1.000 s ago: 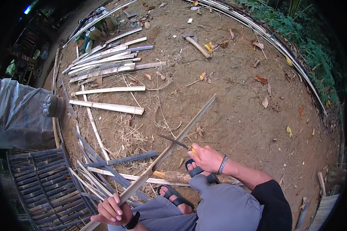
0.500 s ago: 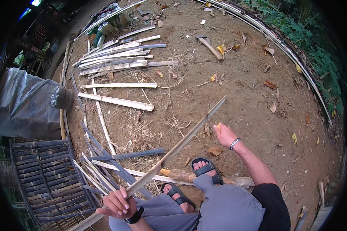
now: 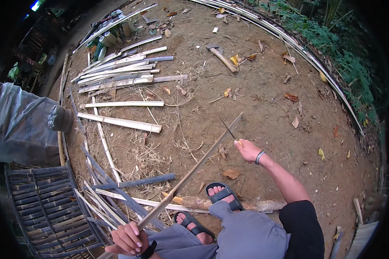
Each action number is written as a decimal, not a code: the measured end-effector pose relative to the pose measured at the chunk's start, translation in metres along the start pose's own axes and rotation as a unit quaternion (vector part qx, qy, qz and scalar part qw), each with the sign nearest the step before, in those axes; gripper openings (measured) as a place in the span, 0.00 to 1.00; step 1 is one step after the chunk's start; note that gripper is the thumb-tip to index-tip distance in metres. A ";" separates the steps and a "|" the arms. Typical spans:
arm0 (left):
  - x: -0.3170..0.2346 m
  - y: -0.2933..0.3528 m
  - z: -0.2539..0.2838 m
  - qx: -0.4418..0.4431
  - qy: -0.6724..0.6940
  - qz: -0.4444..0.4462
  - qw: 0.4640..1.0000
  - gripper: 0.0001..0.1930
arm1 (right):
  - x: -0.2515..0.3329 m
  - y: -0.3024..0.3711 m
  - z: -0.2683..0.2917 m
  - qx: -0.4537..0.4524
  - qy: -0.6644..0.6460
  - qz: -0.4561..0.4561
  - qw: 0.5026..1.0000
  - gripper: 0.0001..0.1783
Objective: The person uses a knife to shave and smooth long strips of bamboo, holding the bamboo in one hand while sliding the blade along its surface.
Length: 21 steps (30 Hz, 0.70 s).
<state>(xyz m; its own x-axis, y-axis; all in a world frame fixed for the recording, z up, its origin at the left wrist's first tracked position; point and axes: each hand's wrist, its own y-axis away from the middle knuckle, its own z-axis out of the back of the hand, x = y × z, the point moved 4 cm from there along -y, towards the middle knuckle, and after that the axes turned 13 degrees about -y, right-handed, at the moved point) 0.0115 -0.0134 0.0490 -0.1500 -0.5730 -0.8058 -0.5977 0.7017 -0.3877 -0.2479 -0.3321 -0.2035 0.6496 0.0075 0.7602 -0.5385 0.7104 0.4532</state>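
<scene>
The left hand (image 3: 127, 239), at the bottom of the frame left of centre, is curled around the near end of a long bamboo strip (image 3: 202, 160). The right hand (image 3: 247, 150), right of centre, is closed on the handle of a knife (image 3: 227, 128), its blade pointing up and to the left across the strip near its far tip; whether the edge touches it is hard to tell. The hands are well apart

The strip slants from the left hand up to the middle of the frame, passing over a peeled log (image 3: 194, 201) on the ground. If the left hand's hold loosens, the strip could roll and the blade skid; a blade set too steeply could bite in and split the narrow far end. A stroke drawn too far toward the body could bring the edge near a sandalled foot (image 3: 222, 194), lower centre

The strip looks long, narrow and fairly straight, pale brown, with a darker notch-like spot above the log. Beyond it, shavings (image 3: 147, 153) lie left of centre, pale split pieces (image 3: 121, 71) fan out at upper left, a hatchet (image 3: 222, 58) rests at upper centre, and a slatted rack (image 3: 41, 207) stands at lower left
</scene>
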 end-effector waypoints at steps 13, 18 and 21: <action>0.007 -0.013 -0.012 -0.017 0.035 -0.001 0.999 0.33 | -0.055 -0.047 0.037 -0.081 0.016 -0.004 0.997 0.26; 0.001 -0.010 -0.012 -0.007 0.023 -0.005 1.000 0.32 | 0.000 -0.038 0.025 0.005 -0.059 -0.136 0.989 0.26; 0.009 -0.008 0.001 -0.031 0.034 0.008 0.999 0.33 | -0.023 -0.035 0.025 -0.061 0.021 0.038 0.997 0.28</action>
<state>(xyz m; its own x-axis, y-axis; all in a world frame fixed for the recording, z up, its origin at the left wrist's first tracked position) 0.0160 -0.0239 0.0447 -0.2109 -0.5911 -0.7785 -0.6416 0.6846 -0.3460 -0.2569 -0.3748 -0.2251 0.6325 0.0912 0.7692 -0.5189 0.7872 0.3334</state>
